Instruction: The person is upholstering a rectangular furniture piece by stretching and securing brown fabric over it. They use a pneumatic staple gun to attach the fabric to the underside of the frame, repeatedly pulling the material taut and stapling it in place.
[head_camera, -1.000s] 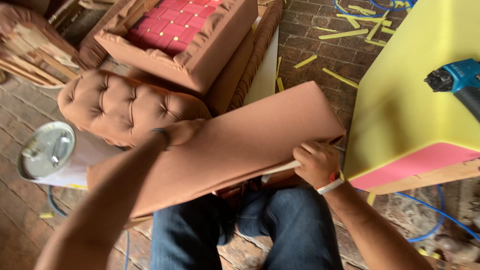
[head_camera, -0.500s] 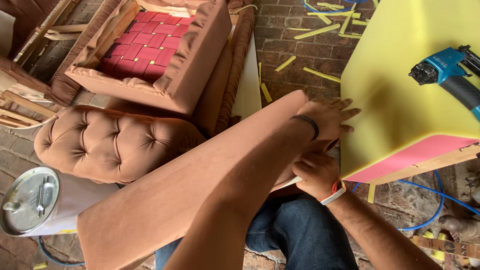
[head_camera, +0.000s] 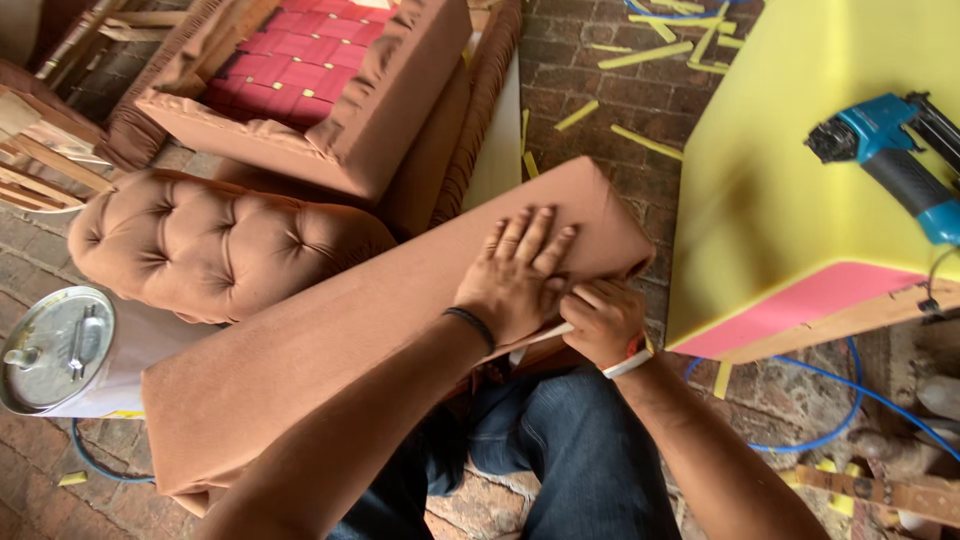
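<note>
Both hands carry the grip on the long brown-covered cushion panel (head_camera: 340, 330) that lies across the person's lap: the left hand (head_camera: 515, 275) is spread flat, fingers fanned, pressing down on the top face near the panel's far end, holding nothing but bearing on the cloth, while the right hand (head_camera: 598, 322) is curled closed at the near edge of that same end, pinching what looks like the fabric's loose edge against a pale strip beneath; exactly what lies inside that fist I cannot tell. Taking the panel as the landmark, a tufted brown cushion (head_camera: 210, 245) sits just beyond its long side, an upturned upholstered frame with red webbing (head_camera: 320, 70) stands further off behind that, and a round metal can (head_camera: 55, 350) rests beside the panel's other end. Past the end the hands are working, a big yellow foam block (head_camera: 790, 170) stands close by, with a blue power stapler (head_camera: 890, 150) lying on top of it and a blue hose (head_camera: 810, 400) trailing over the brick floor (head_camera: 600, 60) below. To do this well, I would judge, the flat palm should smooth the cloth toward the corner with even pressure while the closed hand draws the edge taut, keeping the weave straight and letting no pucker gather at the corner fold before anything is fixed.
</note>
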